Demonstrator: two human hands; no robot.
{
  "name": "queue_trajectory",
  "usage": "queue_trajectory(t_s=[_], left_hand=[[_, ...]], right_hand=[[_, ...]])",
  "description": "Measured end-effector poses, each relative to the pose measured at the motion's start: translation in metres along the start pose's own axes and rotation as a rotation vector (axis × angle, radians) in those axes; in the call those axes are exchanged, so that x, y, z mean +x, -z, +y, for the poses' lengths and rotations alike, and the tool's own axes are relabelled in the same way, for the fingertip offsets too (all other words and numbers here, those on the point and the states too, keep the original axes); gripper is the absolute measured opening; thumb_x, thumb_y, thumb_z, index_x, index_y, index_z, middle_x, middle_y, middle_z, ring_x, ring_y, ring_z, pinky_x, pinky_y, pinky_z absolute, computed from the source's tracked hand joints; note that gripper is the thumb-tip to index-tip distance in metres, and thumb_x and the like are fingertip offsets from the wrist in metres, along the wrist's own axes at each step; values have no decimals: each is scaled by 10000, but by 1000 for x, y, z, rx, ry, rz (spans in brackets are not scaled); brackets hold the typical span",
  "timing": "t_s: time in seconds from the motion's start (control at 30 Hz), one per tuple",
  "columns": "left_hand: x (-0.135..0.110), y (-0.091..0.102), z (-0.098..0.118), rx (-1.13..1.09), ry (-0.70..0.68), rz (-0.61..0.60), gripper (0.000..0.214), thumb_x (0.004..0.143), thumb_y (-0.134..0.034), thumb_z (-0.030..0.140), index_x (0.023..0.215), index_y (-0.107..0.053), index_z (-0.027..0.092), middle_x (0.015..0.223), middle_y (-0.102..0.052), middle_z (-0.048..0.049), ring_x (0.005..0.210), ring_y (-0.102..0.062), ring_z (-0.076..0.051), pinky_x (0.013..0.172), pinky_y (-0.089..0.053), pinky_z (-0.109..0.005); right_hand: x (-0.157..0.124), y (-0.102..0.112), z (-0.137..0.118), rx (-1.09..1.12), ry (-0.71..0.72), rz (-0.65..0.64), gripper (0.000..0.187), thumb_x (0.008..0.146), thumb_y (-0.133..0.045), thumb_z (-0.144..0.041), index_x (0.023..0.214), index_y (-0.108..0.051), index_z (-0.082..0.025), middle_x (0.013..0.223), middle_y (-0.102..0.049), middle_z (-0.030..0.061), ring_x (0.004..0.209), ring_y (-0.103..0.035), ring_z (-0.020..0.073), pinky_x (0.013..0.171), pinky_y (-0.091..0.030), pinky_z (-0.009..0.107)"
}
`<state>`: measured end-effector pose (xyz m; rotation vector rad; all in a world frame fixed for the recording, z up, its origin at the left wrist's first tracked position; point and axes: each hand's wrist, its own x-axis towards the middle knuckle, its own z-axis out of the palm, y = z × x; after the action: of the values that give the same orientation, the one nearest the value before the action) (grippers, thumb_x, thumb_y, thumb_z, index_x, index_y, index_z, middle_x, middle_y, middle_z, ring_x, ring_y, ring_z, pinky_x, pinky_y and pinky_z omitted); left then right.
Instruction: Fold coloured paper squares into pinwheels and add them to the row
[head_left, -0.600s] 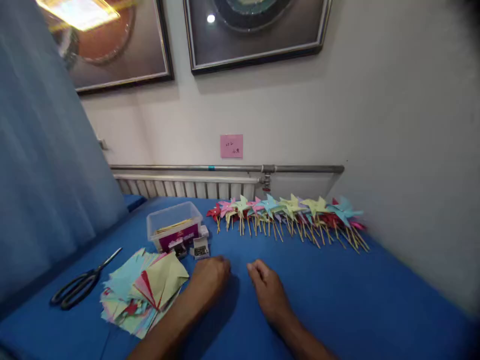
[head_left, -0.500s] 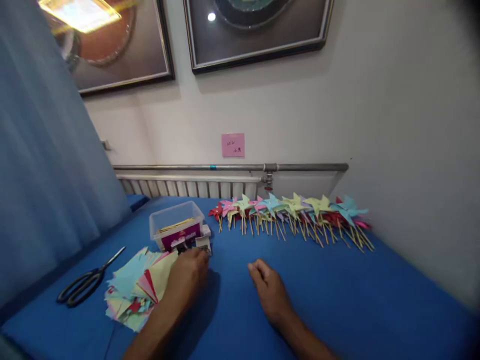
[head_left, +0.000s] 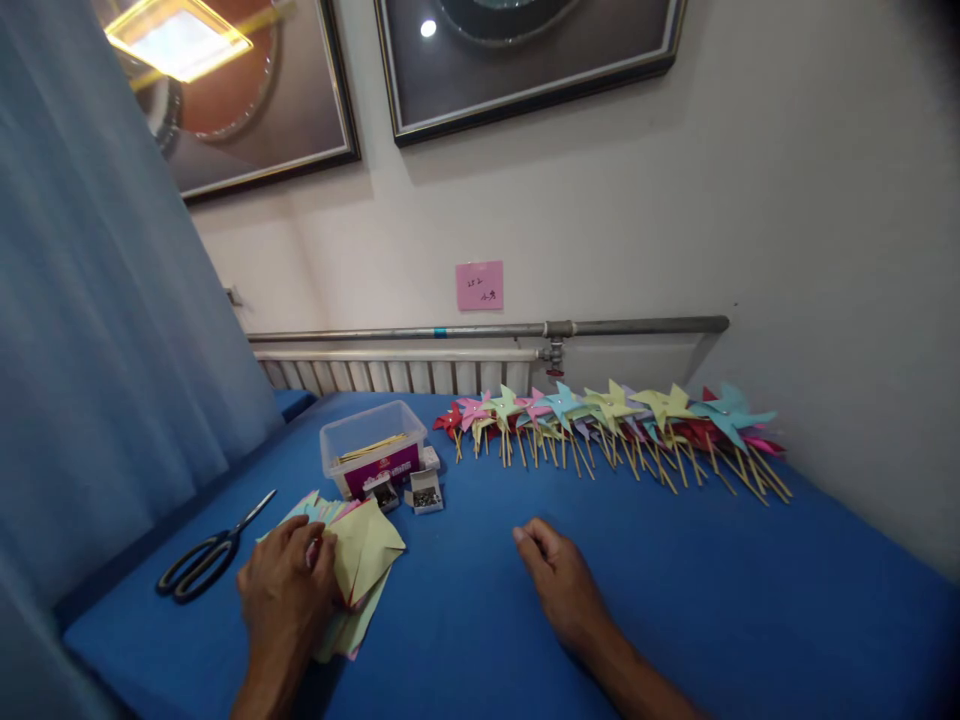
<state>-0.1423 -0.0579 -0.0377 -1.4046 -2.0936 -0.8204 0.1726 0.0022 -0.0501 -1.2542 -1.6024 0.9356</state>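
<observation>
My left hand [head_left: 289, 585] lies over a pile of coloured paper squares [head_left: 367, 555], its fingers bent and pinched at the sheets' left part. Pale yellow, green, pink, blue and red sheets show around it; the fingertips are partly hidden. My right hand [head_left: 559, 580] rests on the blue cover, closed with the thumb against the curled fingers; whatever may be inside is hidden. Behind the pile stand two small open boxes, a dark-filled box [head_left: 383, 494] and a box of small metal pins [head_left: 426, 496].
Scissors [head_left: 214, 555] lie left of the paper. A clear plastic tub [head_left: 352, 440] holds thin wooden sticks. Finished paper pinwheels on sticks [head_left: 611, 410] form a row along the wall. A blue curtain [head_left: 112, 300] hangs at left; a pipe [head_left: 637, 327] runs behind.
My left hand has moved from the small boxes back and left onto the paper pile, uncovering the boxes. My right hand stays closed in place. The view has shifted slightly.
</observation>
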Motion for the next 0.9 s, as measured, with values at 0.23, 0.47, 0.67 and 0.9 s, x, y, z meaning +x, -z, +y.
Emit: queue_trajectory(t_s=[0.23, 0.47, 0.67, 0.9], left_hand=[[0, 7, -5, -220, -72, 134, 279, 886, -509, 394, 793, -688, 201, 1078, -700, -99, 1016, -623, -275, 933, -443, -429], [14, 40, 33, -617, 89, -107, 247, 847, -582, 436, 886, -698, 222, 877, -730, -30, 823, -666, -211, 756, -502, -306], [32, 20, 96, -1146, 220, -553, 227, 774, -657, 398, 735, -632, 176, 641, -621, 12, 594, -565, -136, 585, -446, -245], [59, -15, 172, -1469, 211, -971, 258, 645, -762, 344, 669, -589, 155, 507, -588, 1, 466, -505, -106, 515, -382, -228]], right_hand=[[-1, 0, 1, 2, -12, -23, 387, 920, -424, -524, 662, -354, -244, 588, -319, -75, 556, -326, 125, 531, -276, 253], [-1, 0, 0, 8, 12, -14, 382, 915, -441, -511, 653, -374, -240, 577, -341, -76, 549, -341, 123, 527, -290, 244], [2, 3, 1, 112, 24, 28, 327, 919, -457, -519, 805, -570, -234, 720, -605, -13, 660, -575, 168, 622, -436, 261], [21, 30, 6, 125, 47, 289, 356, 890, -489, -533, 929, -650, -217, 881, -697, 44, 859, -643, 224, 780, -481, 325]])
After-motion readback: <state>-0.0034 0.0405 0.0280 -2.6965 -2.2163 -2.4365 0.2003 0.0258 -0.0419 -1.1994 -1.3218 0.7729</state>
